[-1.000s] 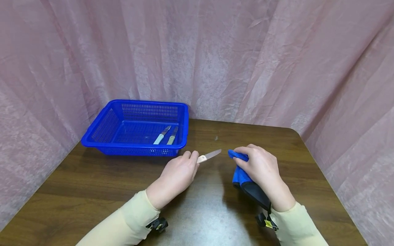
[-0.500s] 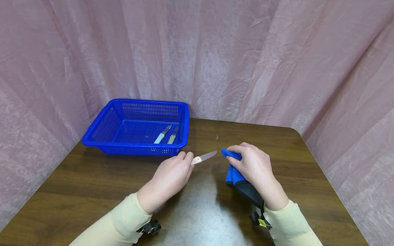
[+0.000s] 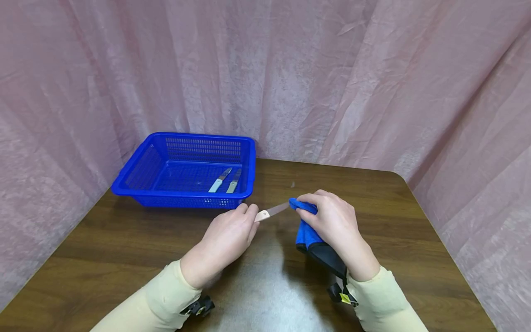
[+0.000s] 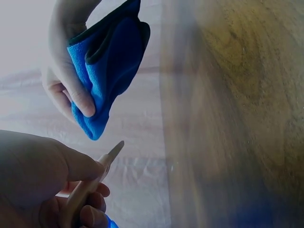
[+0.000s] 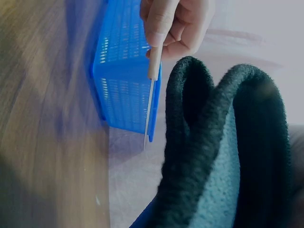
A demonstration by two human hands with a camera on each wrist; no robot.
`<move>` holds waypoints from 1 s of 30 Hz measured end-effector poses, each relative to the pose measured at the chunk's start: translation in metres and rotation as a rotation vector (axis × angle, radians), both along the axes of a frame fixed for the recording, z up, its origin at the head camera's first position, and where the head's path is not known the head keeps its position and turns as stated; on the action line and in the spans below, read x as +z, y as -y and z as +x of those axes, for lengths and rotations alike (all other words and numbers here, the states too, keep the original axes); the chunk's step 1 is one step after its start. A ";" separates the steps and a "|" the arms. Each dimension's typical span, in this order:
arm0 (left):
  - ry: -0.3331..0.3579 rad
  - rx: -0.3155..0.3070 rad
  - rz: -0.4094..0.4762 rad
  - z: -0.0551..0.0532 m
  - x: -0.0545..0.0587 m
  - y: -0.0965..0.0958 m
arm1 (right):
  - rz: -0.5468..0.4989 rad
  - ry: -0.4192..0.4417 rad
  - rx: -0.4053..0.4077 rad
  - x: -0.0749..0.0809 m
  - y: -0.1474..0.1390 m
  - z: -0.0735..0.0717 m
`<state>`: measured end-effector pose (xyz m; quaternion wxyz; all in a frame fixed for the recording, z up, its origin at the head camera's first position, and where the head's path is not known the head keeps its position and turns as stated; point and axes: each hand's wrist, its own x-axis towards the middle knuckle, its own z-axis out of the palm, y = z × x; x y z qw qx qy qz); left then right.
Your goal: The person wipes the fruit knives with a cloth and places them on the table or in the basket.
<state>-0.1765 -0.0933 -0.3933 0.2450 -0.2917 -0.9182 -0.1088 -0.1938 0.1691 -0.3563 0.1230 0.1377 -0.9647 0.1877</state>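
On my head feed I saw two other knives [image 3: 221, 180] lying in the blue basket [image 3: 182, 195], and the blade tip seeming to meet the blue cloth [image 3: 308, 234]; the left-wrist feed showed a gap there. My left hand [image 3: 228, 233] gripped the held knife [image 3: 269, 212] by its handle, blade clear beyond the fingertips. My right hand [image 3: 333, 221] pinched the cloth. The held knife, in front of the basket's right end, pointed rightward and slightly away, its long axis slanting.

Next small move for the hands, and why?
Probably ease the blue cloth onto the blade: the left hand holds the knife by its handle, pointing toward the cloth pinched in the right hand, and the left wrist view shows a gap between.
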 end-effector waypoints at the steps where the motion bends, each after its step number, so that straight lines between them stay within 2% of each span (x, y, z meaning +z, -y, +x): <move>1: 0.007 -0.003 -0.003 0.000 0.000 0.000 | 0.000 0.001 -0.001 0.000 0.001 0.000; 4: 0.015 -0.004 -0.014 -0.001 0.001 -0.001 | 0.001 -0.001 -0.002 -0.001 0.002 0.000; 13: -0.041 -0.020 0.029 -0.004 0.007 -0.006 | -0.001 -0.026 0.009 0.000 0.007 -0.003; 17: -0.043 -0.027 0.042 -0.003 0.007 -0.008 | -0.003 -0.021 0.008 0.000 0.008 -0.002; 30: -0.066 -0.040 0.049 -0.007 0.008 -0.009 | -0.010 -0.082 0.015 0.004 0.014 0.001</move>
